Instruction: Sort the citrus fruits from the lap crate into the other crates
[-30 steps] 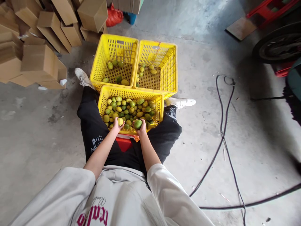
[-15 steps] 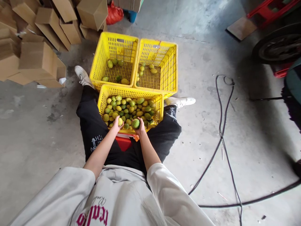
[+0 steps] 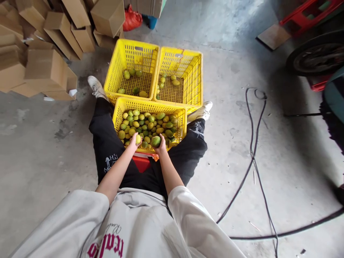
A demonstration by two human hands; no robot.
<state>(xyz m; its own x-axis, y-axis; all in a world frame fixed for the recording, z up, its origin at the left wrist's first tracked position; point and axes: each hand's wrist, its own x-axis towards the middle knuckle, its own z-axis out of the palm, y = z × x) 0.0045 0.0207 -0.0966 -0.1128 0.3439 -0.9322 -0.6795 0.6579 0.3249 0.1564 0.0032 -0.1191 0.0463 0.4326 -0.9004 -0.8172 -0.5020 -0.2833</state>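
My left hand (image 3: 134, 142) is closed around a yellow lemon (image 3: 138, 139) above the near edge of the closest yellow crate (image 3: 116, 118). To its right, my right hand (image 3: 162, 144) grips a larger green lemon (image 3: 155, 142). Beneath both hands the crate holds many green and yellow lemons (image 3: 150, 125). Two more yellow crates stand side by side beyond it: the far left crate (image 3: 113, 73) and the far right crate (image 3: 197, 77). Each has several lemons scattered on its bottom.
Cardboard boxes (image 3: 48, 70) are heaped at the upper left, near a red bag (image 3: 132, 18). A black cable (image 3: 252, 152) loops over the concrete floor on the right. A wheel (image 3: 317, 55) and a red crate (image 3: 309, 16) stand at the upper right.
Both hands stay over the near crate with their lemons; the green one has turned slightly in my right hand. My right foot has swung inward toward the crates. The view has shifted slightly.
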